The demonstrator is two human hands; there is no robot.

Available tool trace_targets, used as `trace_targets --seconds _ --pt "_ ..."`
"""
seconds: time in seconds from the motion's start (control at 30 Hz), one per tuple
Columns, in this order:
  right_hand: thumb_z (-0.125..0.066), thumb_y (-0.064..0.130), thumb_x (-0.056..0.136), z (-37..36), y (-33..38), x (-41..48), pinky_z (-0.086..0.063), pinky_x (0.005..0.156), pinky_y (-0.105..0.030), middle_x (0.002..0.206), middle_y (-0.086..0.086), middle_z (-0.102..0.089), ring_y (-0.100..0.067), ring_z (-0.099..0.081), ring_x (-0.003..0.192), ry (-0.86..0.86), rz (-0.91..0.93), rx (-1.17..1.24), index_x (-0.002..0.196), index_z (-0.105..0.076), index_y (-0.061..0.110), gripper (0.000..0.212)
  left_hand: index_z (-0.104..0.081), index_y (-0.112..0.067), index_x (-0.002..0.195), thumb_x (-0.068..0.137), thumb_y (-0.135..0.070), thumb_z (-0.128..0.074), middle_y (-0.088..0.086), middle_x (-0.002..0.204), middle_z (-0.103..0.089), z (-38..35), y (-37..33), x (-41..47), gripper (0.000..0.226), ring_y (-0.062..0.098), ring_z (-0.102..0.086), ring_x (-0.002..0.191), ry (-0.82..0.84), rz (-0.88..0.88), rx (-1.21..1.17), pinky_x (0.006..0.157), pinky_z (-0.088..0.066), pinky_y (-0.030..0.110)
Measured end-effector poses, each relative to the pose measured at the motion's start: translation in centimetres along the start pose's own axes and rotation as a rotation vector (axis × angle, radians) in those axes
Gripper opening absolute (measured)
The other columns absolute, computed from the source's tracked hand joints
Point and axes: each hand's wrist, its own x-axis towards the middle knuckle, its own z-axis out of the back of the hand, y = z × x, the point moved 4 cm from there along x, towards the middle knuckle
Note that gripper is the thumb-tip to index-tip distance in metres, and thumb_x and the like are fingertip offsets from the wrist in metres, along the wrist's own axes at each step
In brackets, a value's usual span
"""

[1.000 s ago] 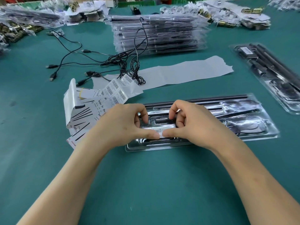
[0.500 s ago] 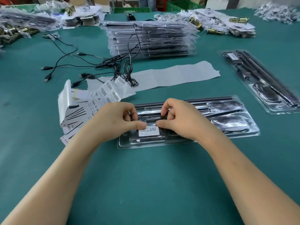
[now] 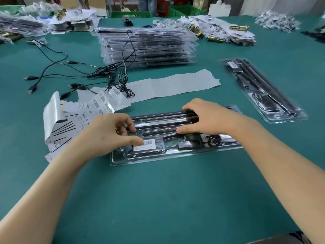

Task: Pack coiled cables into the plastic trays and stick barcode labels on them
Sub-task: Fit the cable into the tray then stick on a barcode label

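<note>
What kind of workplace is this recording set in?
Likely a factory packing bench: a stack of filled plastic trays, loose USB cables and barcode label strips on a green table.

Head-worn wide view, forward and down; close above the plastic tray (image 3: 158,157)

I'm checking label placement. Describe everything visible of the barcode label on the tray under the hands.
The barcode label is a white sticker with a black barcode along its top and blurred small print below. It lies flat, slightly tilted, on the clear plastic tray near its left end. The left hand touches its left edge with the thumb.
</note>
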Motion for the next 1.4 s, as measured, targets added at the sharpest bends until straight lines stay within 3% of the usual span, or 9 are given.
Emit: trace_targets --seconds 0.2,0.4,0.53,0.63,0.8,0.97,1.07,1.2,1.4 --pt "-0.073 0.084 0.059 0.4 -0.9 -0.1 -0.042 0.073 -0.036 0.099 0.012 -0.057 -0.010 -0.055 0.088 -0.087 0.010 0.020 0.096 -0.050 0.030 0.069 -0.070 -0.034 0.083 0.080 -0.049 -0.080 -0.001 0.068 -0.069 -0.1 -0.2 0.2 0.018 0.019 -0.064 0.061 -0.129 -0.064 -0.116 0.065 -0.054 0.038" --pt "-0.074 0.089 0.044 0.7 -2.9 -1.5 -0.044 0.063 -0.033 0.093 0.009 -0.059 -0.013 -0.057 0.082 -0.164 -0.016 0.256 0.090 -0.043 0.037 0.076 -0.069 -0.022 0.085 0.096 -0.036 -0.071 -0.001 0.066 -0.063 0.1 -0.7 0.1 0.018 0.026 -0.058 0.062 -0.434 -0.194 -0.205 0.058 -0.048 0.038" --pt "-0.069 0.094 0.046 1.4 -5.3 -2.4 -0.044 0.064 -0.029 0.093 0.013 -0.063 -0.005 -0.060 0.081 -0.266 -0.030 0.357 0.094 -0.051 0.046 0.070 -0.066 -0.023 0.086 0.093 -0.045 -0.066 -0.001 0.065 -0.060 -0.3 -1.1 -0.4 0.023 0.030 -0.054 0.060 -0.553 -0.224 -0.282 0.055 -0.046 0.038" --pt "-0.071 0.091 0.051 2.3 -9.0 -3.0 -0.045 0.066 -0.029 0.089 0.011 -0.066 -0.008 -0.061 0.079 -0.451 -0.137 0.515 0.096 -0.059 0.041 0.068 -0.066 -0.023 0.089 0.092 -0.047 -0.064 -0.002 0.064 -0.059 -1.5 -1.3 -0.5 0.024 0.027 -0.053 0.058 -0.506 -0.222 -0.295 0.054 -0.045 0.039" --pt "-0.075 0.081 0.061 4.8 -18.5 -2.4 -0.044 0.076 -0.034 0.098 0.003 -0.064 -0.023 -0.059 0.094 -0.726 -0.474 0.698 0.089 -0.058 0.026 0.065 -0.064 -0.026 0.081 0.094 -0.034 -0.072 -0.009 0.064 -0.060 -3.9 -2.2 -0.2 0.018 0.006 -0.049 0.054 -0.375 -0.247 -0.173 0.053 -0.039 0.016" --pt "-0.077 0.066 0.078 7.0 -26.0 -0.6 -0.046 0.088 -0.040 0.128 -0.014 -0.059 -0.036 -0.058 0.118 -0.753 -0.710 0.641 0.129 -0.056 0.006 0.082 -0.064 -0.029 0.078 0.093 -0.027 -0.072 -0.004 0.065 -0.060 -4.5 -2.5 -0.2 0.017 0.007 -0.047 0.052 -0.342 -0.271 -0.097 0.051 -0.038 0.014" --pt "-0.074 0.065 0.083 7.5 -28.1 0.2 -0.042 0.075 -0.036 0.131 -0.015 -0.058 -0.032 -0.058 0.099 -0.701 -0.799 0.586 0.135 -0.050 0.004 0.084 -0.063 -0.028 0.080 0.094 -0.030 -0.072 -0.005 0.063 -0.059 -4.7 -2.5 -0.2 0.016 0.006 -0.046 0.051 -0.314 -0.282 -0.071 0.051 -0.036 0.013" --pt "-0.069 0.067 0.086 7.9 -29.4 1.9 -0.040 0.056 -0.033 0.099 -0.014 -0.056 -0.026 -0.049 0.062 -0.645 -0.846 0.472 0.112 -0.055 0.005 0.069 -0.063 -0.028 0.082 0.092 -0.045 -0.067 -0.005 0.063 -0.061 -5.2 -2.7 -0.1 0.021 0.011 -0.052 0.052 -0.284 -0.305 0.006 0.053 -0.041 0.019" --pt "-0.057 0.079 0.086 8.2 -29.6 4.7 -0.051 0.091 -0.045 0.135 -0.026 -0.059 -0.042 -0.058 0.119 -0.564 -0.855 0.235 0.119 -0.064 -0.001 0.086 -0.064 -0.030 0.080 0.090 -0.047 -0.064 -0.006 0.064 -0.061 -5.3 -2.9 0.0 0.020 0.013 -0.052 0.053 -0.274 -0.297 0.026 0.052 -0.041 0.019"
